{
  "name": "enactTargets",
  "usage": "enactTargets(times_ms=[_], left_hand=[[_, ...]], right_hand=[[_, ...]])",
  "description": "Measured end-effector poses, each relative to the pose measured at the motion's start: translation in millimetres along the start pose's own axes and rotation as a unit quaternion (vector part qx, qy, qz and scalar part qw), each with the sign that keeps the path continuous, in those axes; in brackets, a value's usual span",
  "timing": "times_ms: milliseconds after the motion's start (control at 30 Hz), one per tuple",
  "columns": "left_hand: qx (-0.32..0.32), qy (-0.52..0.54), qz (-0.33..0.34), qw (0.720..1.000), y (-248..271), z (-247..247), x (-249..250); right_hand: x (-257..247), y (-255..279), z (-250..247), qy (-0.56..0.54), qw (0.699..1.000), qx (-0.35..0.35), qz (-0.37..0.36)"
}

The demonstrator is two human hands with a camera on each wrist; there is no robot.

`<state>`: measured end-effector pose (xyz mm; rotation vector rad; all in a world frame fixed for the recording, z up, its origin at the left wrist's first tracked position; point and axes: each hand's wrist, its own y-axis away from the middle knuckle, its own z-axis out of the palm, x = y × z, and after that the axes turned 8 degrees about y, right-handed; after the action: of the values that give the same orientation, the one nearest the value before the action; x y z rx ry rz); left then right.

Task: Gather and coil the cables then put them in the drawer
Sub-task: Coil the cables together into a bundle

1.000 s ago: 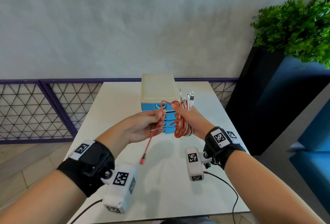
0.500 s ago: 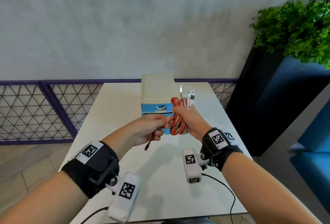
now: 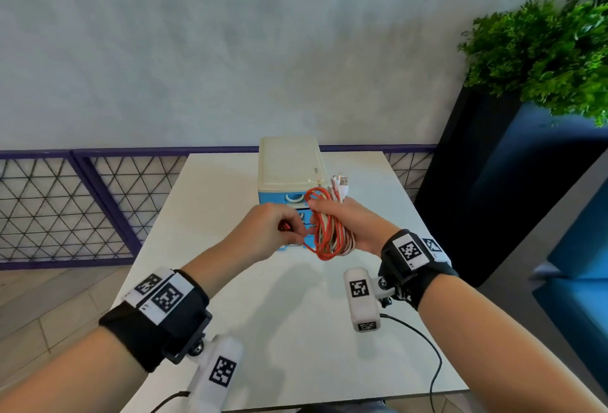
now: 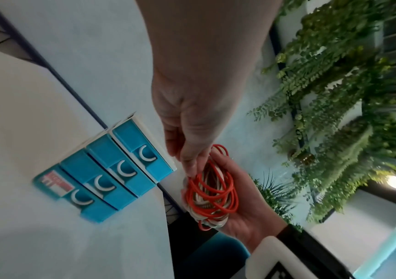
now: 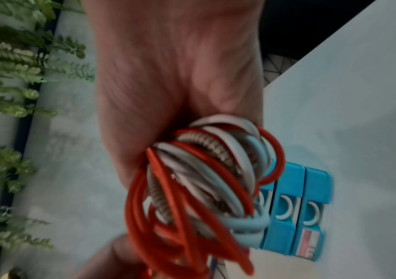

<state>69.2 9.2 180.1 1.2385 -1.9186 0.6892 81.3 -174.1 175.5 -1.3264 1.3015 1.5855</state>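
My right hand grips a coil of red, white and braided cables above the table, in front of the drawer unit. White and metal plugs stick up from the top of the coil. My left hand pinches the end of the red cable at the coil's left side, the red plug showing between its fingers. The small cream-topped unit with blue drawers stands at the table's far middle, all drawers closed.
The white table is edged by a purple mesh railing at the back and left. A dark planter with green foliage stands to the right. Thin black camera leads hang by my wrists.
The loose red cable tail that hung down has been wound onto the coil. My left hand has moved up to the coil with the red plug in its fingers.
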Motion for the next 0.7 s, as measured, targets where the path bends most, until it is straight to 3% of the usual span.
enactTargets(times_ms=[100, 300, 433, 567, 633, 700], left_hand=[[0.037, 0.071, 0.037, 0.996, -1.2, 3.6, 4.8], [0.100, 0.038, 0.105, 0.989, 4.2, 13.2, 4.2], [0.133, -0.001, 0.116, 0.984, 0.7, 14.4, -6.5], [0.094, 0.053, 0.117, 0.987, 1.3, -2.8, -12.9], [0.061, -0.054, 0.162, 0.983, 3.5, -14.4, -16.9], [0.036, -0.242, 0.227, 0.943, 5.7, -18.2, -14.1]], right_hand=[[1.9, -0.7, 6.2, -0.002, 0.997, -0.070, 0.017], [0.4, 4.7, 11.0, -0.053, 0.991, -0.118, 0.016], [5.2, 3.2, 14.8, -0.003, 0.996, -0.091, 0.019], [1.5, 5.2, 5.4, -0.001, 0.998, -0.039, 0.042], [-2.6, 7.0, -2.1, 0.006, 0.998, -0.027, 0.061], [-9.0, 9.3, -2.3, 0.051, 0.995, -0.051, 0.071]])
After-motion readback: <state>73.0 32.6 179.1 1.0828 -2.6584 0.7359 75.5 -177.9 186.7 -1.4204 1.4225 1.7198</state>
